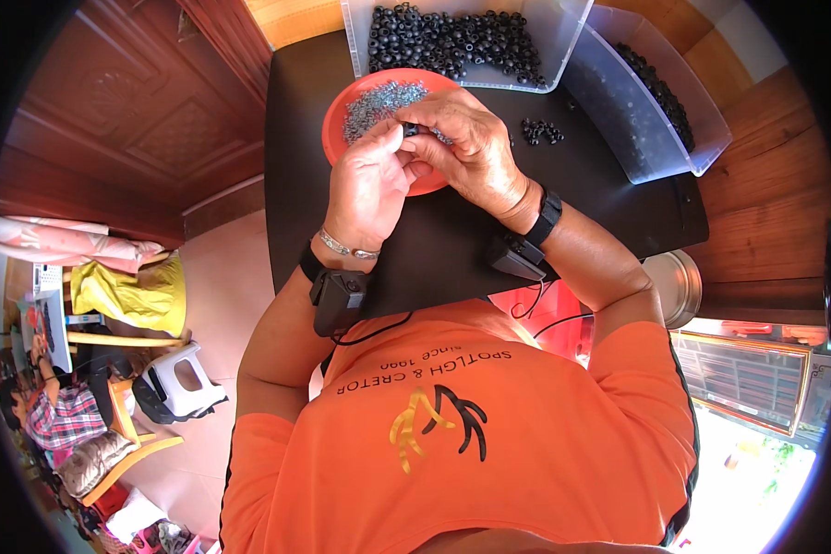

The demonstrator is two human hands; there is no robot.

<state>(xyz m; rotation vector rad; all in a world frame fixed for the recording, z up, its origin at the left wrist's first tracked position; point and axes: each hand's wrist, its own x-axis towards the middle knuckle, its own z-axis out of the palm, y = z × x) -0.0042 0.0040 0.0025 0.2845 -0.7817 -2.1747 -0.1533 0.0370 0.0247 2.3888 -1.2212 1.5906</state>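
My left hand (pixel 371 189) and my right hand (pixel 478 152) meet over a red round dish (pixel 340 100). Both are closed, with fingertips pinched together on a small black round part (pixel 410 130). It resembles the loose black pieces nearby, though fingers cover most of it. Small silvery metal pieces (pixel 367 113), perhaps screws, lie heaped in the dish below. To the right of my right hand, a small cluster of black round pieces (pixel 542 132) rests on the dark table (pixel 425 263).
Behind the dish stands a clear plastic bin (pixel 563 55) with many black hollow pieces (pixel 457 42). A second translucent bin (pixel 628 138) at the right holds more black parts. At far left, another person (pixel 65 415) sits near a white stool (pixel 183 379).
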